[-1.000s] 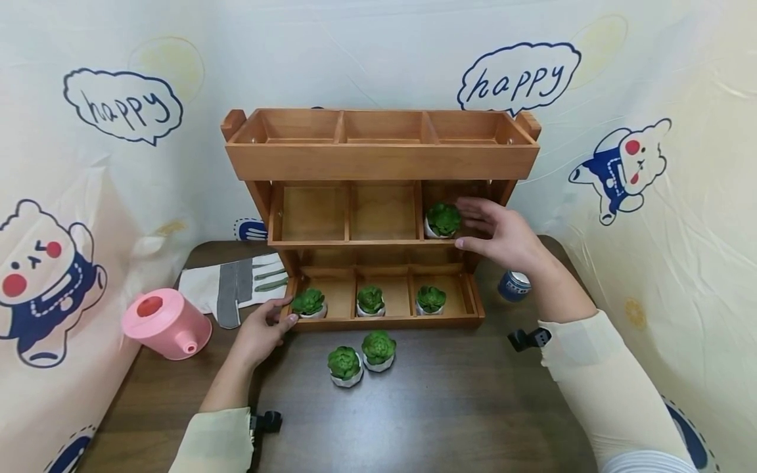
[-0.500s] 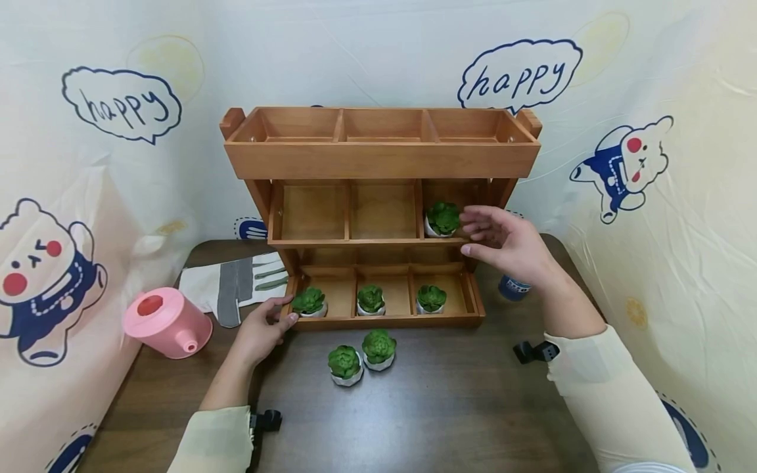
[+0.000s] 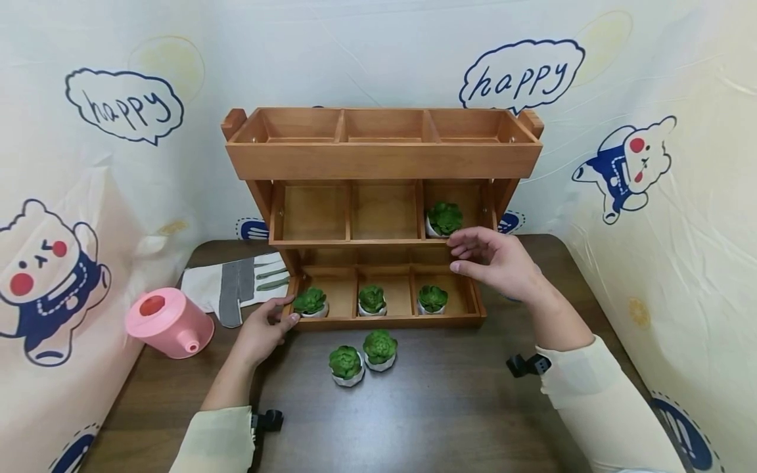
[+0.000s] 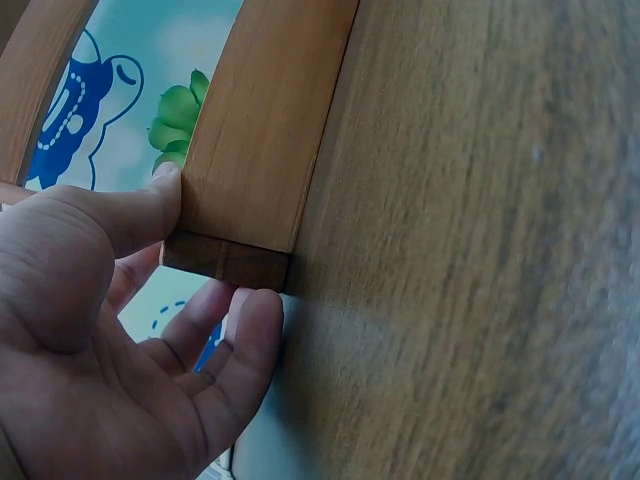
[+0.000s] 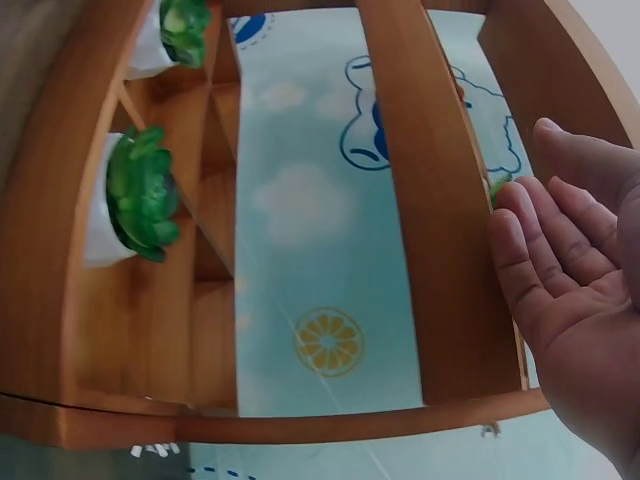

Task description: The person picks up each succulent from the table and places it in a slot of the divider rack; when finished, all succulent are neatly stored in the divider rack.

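A three-tier wooden shelf (image 3: 383, 162) with divided compartments stands at the back of the table. At its lower left front corner, my left hand (image 3: 260, 334) holds the bottom tier's end; the left wrist view shows the thumb against the wooden board (image 4: 262, 140) and fingertips at its end. My right hand (image 3: 499, 264), fingers relaxed and holding nothing, is in front of the middle tier's right end. Just left of and above it, a potted succulent (image 3: 445, 218) sits in the middle tier's right compartment. Potted succulents (image 3: 310, 301) occupy all three bottom compartments.
Two more potted succulents (image 3: 346, 364) stand on the table (image 3: 437, 387) before the shelf. To the left are a pink watering can (image 3: 168, 323) and a white-and-grey glove (image 3: 233, 286). A patterned cloth (image 3: 378, 52) hangs behind and on both sides.
My right hand has drawn away from the succulent in the middle tier, first rightward, then down and slightly left. The plant stays in its compartment; my left hand keeps its place.
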Available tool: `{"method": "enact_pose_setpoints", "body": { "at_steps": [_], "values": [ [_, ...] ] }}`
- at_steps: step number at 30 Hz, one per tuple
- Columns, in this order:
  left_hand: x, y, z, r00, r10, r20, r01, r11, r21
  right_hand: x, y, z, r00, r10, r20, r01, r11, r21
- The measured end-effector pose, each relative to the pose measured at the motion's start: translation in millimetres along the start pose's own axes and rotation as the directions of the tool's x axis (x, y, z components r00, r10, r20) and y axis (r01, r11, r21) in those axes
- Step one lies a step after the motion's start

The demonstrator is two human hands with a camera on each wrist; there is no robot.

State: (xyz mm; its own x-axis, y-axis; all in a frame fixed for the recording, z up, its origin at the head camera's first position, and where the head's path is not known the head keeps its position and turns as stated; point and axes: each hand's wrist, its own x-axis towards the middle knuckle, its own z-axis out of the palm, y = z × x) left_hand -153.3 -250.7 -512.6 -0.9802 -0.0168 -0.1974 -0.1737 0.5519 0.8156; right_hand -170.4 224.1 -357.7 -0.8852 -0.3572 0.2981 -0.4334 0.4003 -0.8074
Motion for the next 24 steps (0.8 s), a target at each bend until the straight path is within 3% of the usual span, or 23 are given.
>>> {"method": "enact_pose_setpoints", "body": {
  "at_steps": [6,24],
  "values": [
    [0.2,-0.6,0.2,1.000,0.005,-0.002,-0.005,1.000,0.003,-3.0,9,13,0.999,-0.035,0.039,0.034,0.999,0.023],
    [0.6,-2.6,-0.2,1.000,-0.006,0.002,0.006,1.000,0.006,-6.9,19,50,0.988,-0.025,0.155,0.017,0.999,0.051]
  ]
}}
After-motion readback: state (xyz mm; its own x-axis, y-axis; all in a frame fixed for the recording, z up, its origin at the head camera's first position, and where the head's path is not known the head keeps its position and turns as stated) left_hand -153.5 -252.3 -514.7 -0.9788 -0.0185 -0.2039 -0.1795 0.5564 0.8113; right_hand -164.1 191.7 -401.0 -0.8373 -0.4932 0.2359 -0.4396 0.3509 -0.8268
